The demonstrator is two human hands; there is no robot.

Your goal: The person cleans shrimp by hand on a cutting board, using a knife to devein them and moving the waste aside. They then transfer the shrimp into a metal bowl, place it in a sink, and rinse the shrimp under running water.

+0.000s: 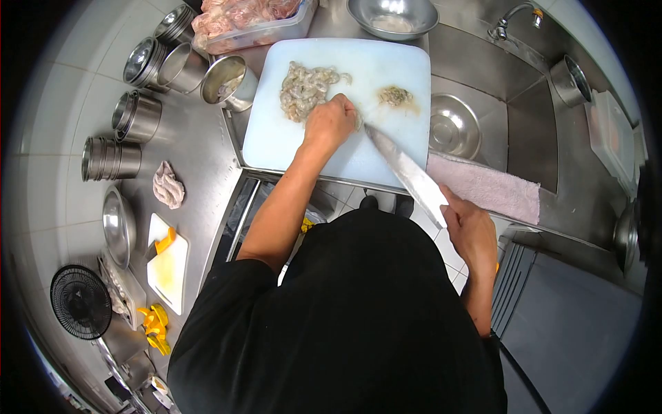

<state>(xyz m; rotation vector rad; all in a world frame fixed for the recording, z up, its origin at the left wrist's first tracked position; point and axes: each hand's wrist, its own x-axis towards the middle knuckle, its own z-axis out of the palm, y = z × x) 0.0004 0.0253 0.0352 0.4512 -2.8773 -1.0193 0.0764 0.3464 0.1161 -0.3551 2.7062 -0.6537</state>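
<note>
From my remote seat I take the white cutting board (276,138) as the landmark for everything. On its middle, my left hand (331,124) presses down with curled fingers on one pale piece at the edge of the heap of raw seafood (303,90); its grip is clenched on that piece. My right hand (472,231), just off the near right corner of the board, has its grip closed around the handle of the long knife (407,172), and the blade reaches over the board with its tip beside the left hand. As I judge it, the work is in the middle: a large grey, glossy and soft heap lies on the far half of the board, while only a small pile of scraps (396,96) sits toward the far right corner, so much remains. Beyond the far edge stand a clear plastic tub (255,21) of pinkish meat and a shallow steel bowl (393,17). Left of the board are round, shiny steel canisters (148,90) on the brushed metal surface (200,172), and a crumpled rag (167,185). Right of the board a fluffy pink towel (486,186) hangs over the rim of the sink (524,131), where another steel bowl (453,127) lies.
</note>
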